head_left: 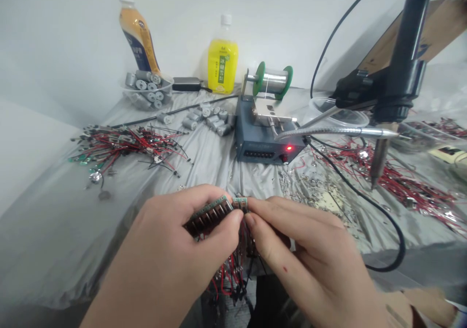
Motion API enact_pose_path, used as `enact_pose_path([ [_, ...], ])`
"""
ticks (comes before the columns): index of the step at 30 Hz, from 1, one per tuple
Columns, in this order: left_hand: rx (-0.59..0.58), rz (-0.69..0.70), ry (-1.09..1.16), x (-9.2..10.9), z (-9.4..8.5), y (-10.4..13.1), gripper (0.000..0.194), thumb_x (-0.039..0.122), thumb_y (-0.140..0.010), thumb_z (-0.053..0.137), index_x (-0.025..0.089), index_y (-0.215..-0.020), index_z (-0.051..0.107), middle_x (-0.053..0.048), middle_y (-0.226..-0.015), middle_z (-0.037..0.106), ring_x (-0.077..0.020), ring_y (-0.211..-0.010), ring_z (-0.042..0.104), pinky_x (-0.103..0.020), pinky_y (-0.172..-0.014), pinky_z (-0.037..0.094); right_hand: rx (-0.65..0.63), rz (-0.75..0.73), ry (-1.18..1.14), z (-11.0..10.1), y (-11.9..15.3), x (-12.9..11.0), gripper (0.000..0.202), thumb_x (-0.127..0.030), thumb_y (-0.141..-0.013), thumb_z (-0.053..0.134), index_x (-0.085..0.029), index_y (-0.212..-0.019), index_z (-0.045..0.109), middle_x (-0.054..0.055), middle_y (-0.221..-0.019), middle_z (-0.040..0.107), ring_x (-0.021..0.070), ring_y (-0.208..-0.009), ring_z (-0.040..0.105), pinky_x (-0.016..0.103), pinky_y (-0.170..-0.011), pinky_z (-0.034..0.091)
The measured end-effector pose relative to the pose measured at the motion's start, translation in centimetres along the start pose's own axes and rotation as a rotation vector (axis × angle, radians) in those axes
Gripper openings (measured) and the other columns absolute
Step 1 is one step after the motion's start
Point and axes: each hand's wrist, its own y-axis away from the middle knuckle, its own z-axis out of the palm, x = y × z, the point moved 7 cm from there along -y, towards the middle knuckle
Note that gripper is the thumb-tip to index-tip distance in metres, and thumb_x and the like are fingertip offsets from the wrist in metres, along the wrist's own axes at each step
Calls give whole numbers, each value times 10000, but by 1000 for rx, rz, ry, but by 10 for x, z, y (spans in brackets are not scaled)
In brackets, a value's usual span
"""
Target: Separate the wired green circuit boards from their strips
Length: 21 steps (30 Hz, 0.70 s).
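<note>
My left hand (182, 240) is closed around a strip of small green circuit boards (209, 215) with dark rectangular parts along its side. At the strip's right end, my right hand (302, 250) pinches a short board piece (240, 203) between thumb and fingers. Whether this piece is still joined to the strip I cannot tell. Below both hands hangs a bundle of red and black wires (231, 274), its upper ends hidden by my fingers. Both hands are just in front of the table's near edge, with fingertips nearly touching.
A soldering iron (383, 138) points down at the right, near a solder feeder (272, 133) with a lit red light. Wired boards (127, 145) lie left, red wires (404, 182) right. Small motors (211, 118) and bottles (223, 65) stand behind. Another person's arm (426, 303) shows lower right.
</note>
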Motion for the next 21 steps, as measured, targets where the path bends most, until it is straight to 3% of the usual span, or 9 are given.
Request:
enact_pose_path([
  [9,50,74,-100,3,-3,9,218,333,-940,636,317,-751,743,56,-637,716,-158,-485,596,-273,-437,433,-24,-31,31,1,1,1,164,-156,-1039,637,-180,-956,777,-7,-771,738,100,-659,677,196,-542,473],
  [15,167,102,-160,8,-5,10,263,303,-931,640,318,-674,694,55,-584,678,-162,-479,578,-292,-436,396,-69,-47,-12,2,1,1,146,-155,-1056,661,-179,-956,766,-10,-799,726,99,-700,684,200,-635,509],
  [21,80,85,-150,0,-3,13,266,408,-989,635,332,-756,739,55,-592,686,-164,-478,584,-287,-445,440,-41,-48,-48,-4,3,4,188,-198,-1070,700,-171,-916,804,-23,-740,657,73,-652,600,202,-589,436],
])
